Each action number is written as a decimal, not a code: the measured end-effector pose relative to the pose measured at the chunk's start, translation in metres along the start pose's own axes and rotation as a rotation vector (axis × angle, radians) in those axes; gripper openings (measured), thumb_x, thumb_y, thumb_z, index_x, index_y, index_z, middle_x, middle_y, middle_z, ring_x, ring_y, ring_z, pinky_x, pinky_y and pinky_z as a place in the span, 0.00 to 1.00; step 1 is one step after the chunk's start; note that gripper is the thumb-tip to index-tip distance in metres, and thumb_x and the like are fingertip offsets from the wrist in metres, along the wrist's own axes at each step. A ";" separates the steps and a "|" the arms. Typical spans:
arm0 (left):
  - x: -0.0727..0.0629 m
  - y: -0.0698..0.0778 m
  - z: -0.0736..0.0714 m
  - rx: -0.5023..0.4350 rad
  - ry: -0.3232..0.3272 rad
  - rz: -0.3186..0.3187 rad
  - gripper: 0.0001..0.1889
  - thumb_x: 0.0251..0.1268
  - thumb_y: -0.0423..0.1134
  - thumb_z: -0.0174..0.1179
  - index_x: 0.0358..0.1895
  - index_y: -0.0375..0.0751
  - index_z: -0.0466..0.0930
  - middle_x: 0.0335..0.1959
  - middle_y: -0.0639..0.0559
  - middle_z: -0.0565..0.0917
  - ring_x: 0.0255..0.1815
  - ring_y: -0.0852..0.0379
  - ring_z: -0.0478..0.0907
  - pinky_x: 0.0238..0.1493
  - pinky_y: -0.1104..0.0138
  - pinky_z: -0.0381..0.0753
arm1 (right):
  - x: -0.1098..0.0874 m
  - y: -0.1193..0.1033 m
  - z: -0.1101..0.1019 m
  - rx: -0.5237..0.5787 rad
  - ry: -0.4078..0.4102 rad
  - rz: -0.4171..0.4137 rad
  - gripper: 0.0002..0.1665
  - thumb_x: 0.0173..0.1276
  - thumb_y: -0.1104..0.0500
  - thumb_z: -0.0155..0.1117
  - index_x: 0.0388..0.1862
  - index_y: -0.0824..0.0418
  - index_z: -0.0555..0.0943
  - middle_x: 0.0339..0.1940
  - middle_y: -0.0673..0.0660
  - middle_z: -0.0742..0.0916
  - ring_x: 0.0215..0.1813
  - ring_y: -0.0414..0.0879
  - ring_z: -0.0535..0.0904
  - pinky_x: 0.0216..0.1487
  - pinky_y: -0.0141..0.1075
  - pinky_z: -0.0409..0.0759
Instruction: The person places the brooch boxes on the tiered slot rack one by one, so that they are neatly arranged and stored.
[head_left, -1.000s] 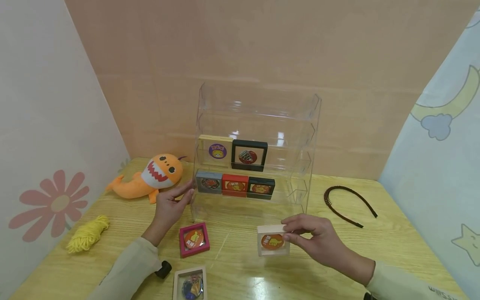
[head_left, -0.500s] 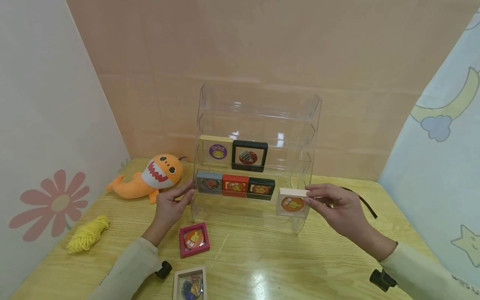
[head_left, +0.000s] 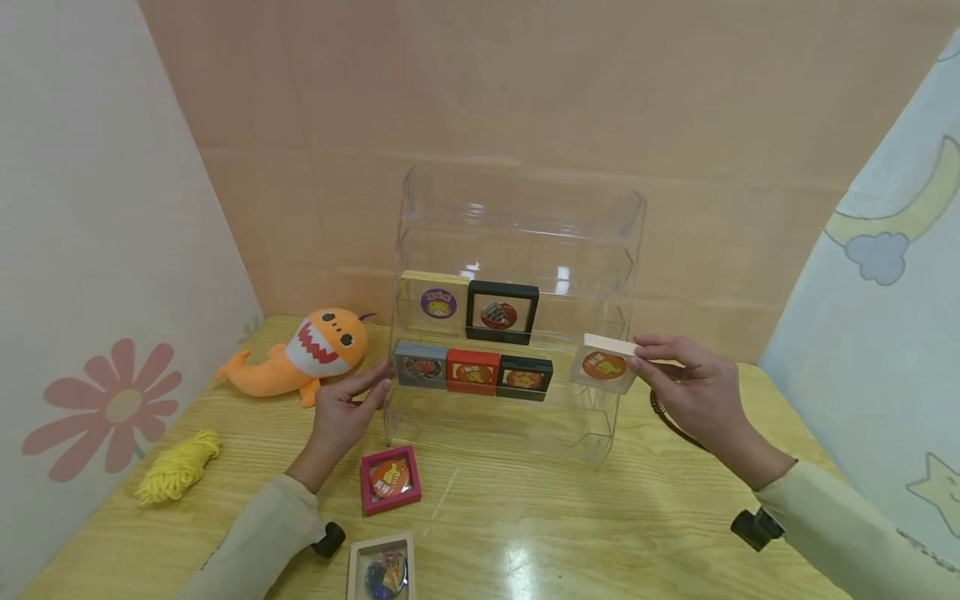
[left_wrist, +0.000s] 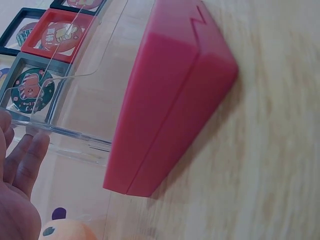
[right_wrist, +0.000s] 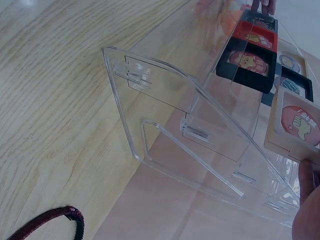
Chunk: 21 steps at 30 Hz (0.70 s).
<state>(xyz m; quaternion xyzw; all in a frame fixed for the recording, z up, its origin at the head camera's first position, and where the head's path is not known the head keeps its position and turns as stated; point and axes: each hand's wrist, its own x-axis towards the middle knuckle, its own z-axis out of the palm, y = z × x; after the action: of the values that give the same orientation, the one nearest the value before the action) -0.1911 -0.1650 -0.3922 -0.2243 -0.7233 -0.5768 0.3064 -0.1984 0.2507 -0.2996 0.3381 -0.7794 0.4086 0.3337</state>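
Observation:
A clear tiered display rack (head_left: 517,421) stands upright in the head view. My left hand (head_left: 343,423) holds its left side edge, fingertips against the clear plastic. My right hand (head_left: 693,385) pinches a cream square display frame (head_left: 604,364) by its right edge, between thumb and fingers. That frame, with an orange thumbs-up badge inside, is tilted in front of the rack's right part. On the lower occupied tier stand a grey frame (head_left: 420,367), a red frame (head_left: 472,372) and a black frame (head_left: 524,379). Above them are a pale yellow frame (head_left: 435,300) and another black frame (head_left: 501,312).
A magenta frame (head_left: 391,481) and a beige frame (head_left: 381,568) lie on the wooden table (head_left: 480,533) before the rack. An orange plush shark (head_left: 315,354) and a yellow yarn bundle (head_left: 180,468) lie at left. A dark headband (right_wrist: 65,214) lies right of the rack.
My right hand has carried the cream frame up and to the right, from low over the table to the rack's right part. The left hand has stayed on the rack's side.

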 end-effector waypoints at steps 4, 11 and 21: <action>0.000 0.000 0.001 -0.006 0.000 -0.001 0.14 0.55 0.14 0.58 0.47 0.17 0.77 0.41 0.27 0.80 0.37 0.56 0.83 0.27 0.71 0.83 | 0.002 0.004 0.004 -0.003 0.017 -0.010 0.19 0.44 0.86 0.67 0.33 0.70 0.85 0.39 0.67 0.85 0.42 0.36 0.82 0.37 0.25 0.82; -0.001 -0.004 0.001 -0.020 0.007 0.013 0.14 0.55 0.14 0.58 0.47 0.17 0.78 0.41 0.27 0.80 0.38 0.61 0.82 0.26 0.71 0.83 | 0.007 0.011 0.016 -0.013 0.050 0.006 0.16 0.45 0.86 0.67 0.32 0.73 0.84 0.39 0.69 0.85 0.45 0.37 0.81 0.39 0.24 0.81; -0.001 -0.004 0.001 -0.020 -0.003 -0.007 0.14 0.55 0.15 0.58 0.47 0.17 0.78 0.41 0.28 0.80 0.36 0.59 0.82 0.26 0.69 0.84 | 0.001 0.016 0.027 -0.144 0.004 -0.044 0.16 0.49 0.78 0.71 0.37 0.68 0.84 0.39 0.61 0.86 0.45 0.47 0.82 0.40 0.23 0.80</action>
<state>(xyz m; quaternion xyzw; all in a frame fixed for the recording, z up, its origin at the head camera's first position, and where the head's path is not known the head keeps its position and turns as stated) -0.1932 -0.1652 -0.3956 -0.2256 -0.7188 -0.5846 0.3010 -0.2186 0.2340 -0.3172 0.3294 -0.7984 0.3446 0.3677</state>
